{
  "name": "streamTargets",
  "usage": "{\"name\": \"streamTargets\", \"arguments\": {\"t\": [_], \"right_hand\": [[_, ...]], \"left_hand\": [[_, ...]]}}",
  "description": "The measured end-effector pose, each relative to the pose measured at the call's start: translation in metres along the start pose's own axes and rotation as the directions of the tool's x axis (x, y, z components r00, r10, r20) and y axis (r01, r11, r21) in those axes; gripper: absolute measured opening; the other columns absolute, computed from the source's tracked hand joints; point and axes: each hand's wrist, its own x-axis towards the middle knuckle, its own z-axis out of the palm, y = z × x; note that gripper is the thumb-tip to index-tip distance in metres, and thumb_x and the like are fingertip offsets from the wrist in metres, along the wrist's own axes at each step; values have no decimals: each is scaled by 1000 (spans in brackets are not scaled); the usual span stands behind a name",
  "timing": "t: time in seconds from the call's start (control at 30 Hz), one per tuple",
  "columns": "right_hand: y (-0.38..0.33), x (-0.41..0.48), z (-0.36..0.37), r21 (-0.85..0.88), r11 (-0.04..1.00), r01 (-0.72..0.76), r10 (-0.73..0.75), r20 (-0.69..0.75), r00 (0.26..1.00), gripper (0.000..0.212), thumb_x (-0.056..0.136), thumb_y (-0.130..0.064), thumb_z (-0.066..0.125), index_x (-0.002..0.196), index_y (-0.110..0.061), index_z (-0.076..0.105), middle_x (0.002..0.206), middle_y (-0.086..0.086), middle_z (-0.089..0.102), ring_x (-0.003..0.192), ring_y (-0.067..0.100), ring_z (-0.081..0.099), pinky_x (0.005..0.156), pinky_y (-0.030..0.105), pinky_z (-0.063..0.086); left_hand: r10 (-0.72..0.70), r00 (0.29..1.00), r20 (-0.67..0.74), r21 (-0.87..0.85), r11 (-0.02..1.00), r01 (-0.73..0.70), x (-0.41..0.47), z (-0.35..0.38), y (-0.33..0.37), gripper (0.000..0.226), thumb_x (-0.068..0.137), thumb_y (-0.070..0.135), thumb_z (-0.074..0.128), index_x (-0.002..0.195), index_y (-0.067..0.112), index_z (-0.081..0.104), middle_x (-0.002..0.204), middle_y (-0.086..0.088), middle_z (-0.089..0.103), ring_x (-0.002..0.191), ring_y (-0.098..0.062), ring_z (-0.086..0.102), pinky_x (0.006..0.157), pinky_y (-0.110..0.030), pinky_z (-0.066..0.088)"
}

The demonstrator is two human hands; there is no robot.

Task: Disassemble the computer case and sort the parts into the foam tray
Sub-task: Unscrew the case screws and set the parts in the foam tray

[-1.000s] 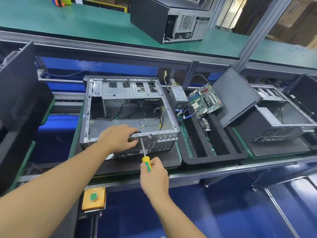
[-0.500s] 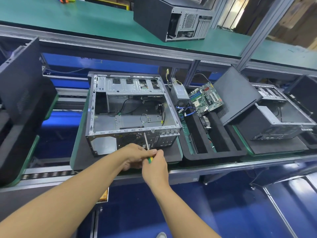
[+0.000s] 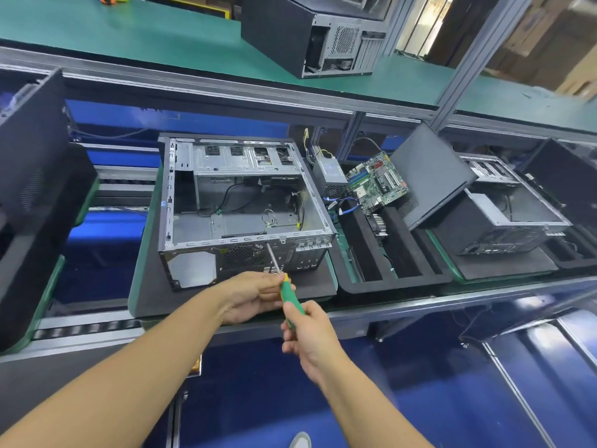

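The computer case (image 3: 226, 242) lies on its side, open face up, on a dark mat (image 3: 151, 286) on the conveyor surface. The foam tray (image 3: 397, 282) sits just beside it on the right. The tray already holds a power supply (image 3: 331, 176), a motherboard (image 3: 376, 182) and a leaning side panel (image 3: 429, 173).

The right hand (image 3: 310, 337) has its fingers curled round the green handle of a screwdriver (image 3: 290, 300). The left hand (image 3: 252, 295) lies palm up, its fingertips pinching the shaft lightly where it meets the yellow collar. The tip rests against the case's rear face, just under the top rail. Whether it sits in a screw head is too small to tell.

The case looks like stiff sheet steel and, largely gutted, is probably light but bulky. Its folded rails are the sensible places to hold, 1 hand on each of 2 opposite sides, keeping clear of raw stamped edges. A few thin cables hang loose inside and could snag. Any screw freed here would be tiny and easily dropped, so the left hand's position near the tip seems apt for catching it.
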Motion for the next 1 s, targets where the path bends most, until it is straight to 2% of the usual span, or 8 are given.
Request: {"name": "streamTargets", "arguments": {"t": [0.2,0.33,0.4,0.5,0.63,0.8,0.9,1.0], "right_hand": [[15,-12,21,-585,754,299,-434,-101,895,30,94,-31,61,82,-24,35,84,4,59,72,28,61,60,43,56],[9,-18,13,25,999,-35,32,114,993,45,96,-52,59,107,-9,50,83,10,59,59,17,57,48,35,54],[6,-19,8,268,924,-272,188,300,935,59,98,-61,48,110,-3,56,74,13,60,56,20,58,46,30,51],[3,-14,9,387,896,-218,144,212,967,44,101,-44,53,108,-2,62,67,7,57,52,14,54,47,27,50],[4,-11,13,7,989,151,-150,-73,986,14,100,-27,57,96,-15,54,78,2,60,52,13,61,51,29,56],[10,-15,22,-371,825,426,-474,-43,879,25,95,-28,59,87,-36,36,93,-5,61,82,9,61,60,14,45],[11,-19,22,-77,982,173,-169,57,984,28,92,-37,64,104,-21,44,92,3,60,74,16,64,57,35,58],[10,-26,21,308,909,-280,179,317,931,57,95,-59,54,114,-6,58,72,10,58,58,20,58,51,34,54]], "left_hand": [[-7,976,-219,30,999,14,-1,17,-13,28,78,25,80,92,6,66,70,-8,66,66,-20,68,71,-36,59],[55,971,-235,0,998,-56,-11,15,-13,32,72,21,79,94,1,68,81,-14,68,68,-20,68,65,-32,59],[77,973,-217,-49,995,-90,-15,16,-13,33,73,19,76,98,-2,68,84,-15,70,71,-20,71,66,-31,61],[98,975,-201,-167,977,-133,-18,23,-13,31,81,11,69,107,-6,64,101,-22,72,87,-27,74,70,-35,62],[66,981,-182,-47,996,-76,-20,35,-12,23,95,20,63,107,2,59,108,-19,73,99,-29,71,84,-40,59],[-18,963,-268,16,1000,23,-21,46,-6,40,75,33,78,100,5,65,75,-8,70,67,-19,69,68,-33,58],[25,937,-349,97,995,9,-24,38,-6,44,74,35,79,106,6,70,83,-5,68,71,-18,66,68,-33,56],[54,931,-361,132,991,-6,-27,29,-7,43,67,29,83,98,3,69,74,-8,69,62,-18,65,57,-30,55]]}}
